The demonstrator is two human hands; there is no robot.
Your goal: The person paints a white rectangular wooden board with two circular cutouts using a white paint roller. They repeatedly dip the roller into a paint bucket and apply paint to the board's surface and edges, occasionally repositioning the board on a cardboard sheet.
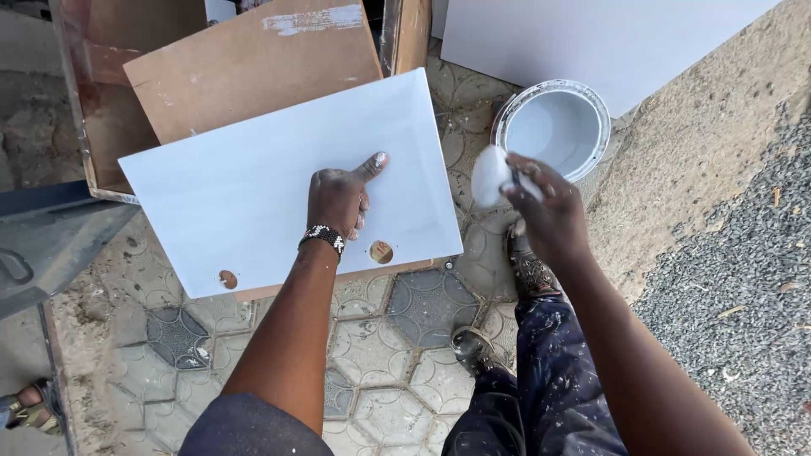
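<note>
Paint coats the white board (279, 186), which lies tilted across a brown board (253, 63) above the patterned paving (380, 355). Our left hand (338, 201) presses down on its face, fingers curled, thumb out. Our right hand (549, 211) pinches a white pad (490, 175) beside the paint bucket (553, 127). We judge the panel stiff, light, slick where wet — best held by its edges. Gravel (743, 279) lies to the right; a sandalled foot (29, 409) shows at left.

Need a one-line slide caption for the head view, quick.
Left hand steadies a white board; right hand holds a paint-loaded brush beside the paint bucket.
</note>
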